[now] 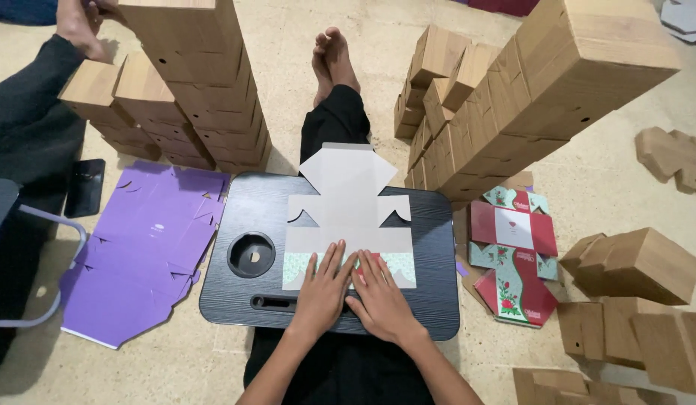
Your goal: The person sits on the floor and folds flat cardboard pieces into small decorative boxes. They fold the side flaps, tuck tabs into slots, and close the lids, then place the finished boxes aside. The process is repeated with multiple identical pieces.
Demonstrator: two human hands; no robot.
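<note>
A flat die-cut box blank (pixel 348 214), grey-white side up, lies on a black lap tray (pixel 430 247) across my legs. Its near flap is folded over and shows a mint and red printed face. My left hand (pixel 323 289) and my right hand (pixel 379 296) press flat side by side on that folded flap, fingers spread and pointing away from me. Neither hand grips anything.
Flat purple blanks (pixel 142 255) lie on the floor at left. A stack of red floral blanks (pixel 513 255) sits at right. Tall stacks of folded brown boxes (pixel 205 82) (pixel 513 97) flank my legs, more brown boxes (pixel 633 300) at right. Another person's dark-clad leg (pixel 25 112) is at far left.
</note>
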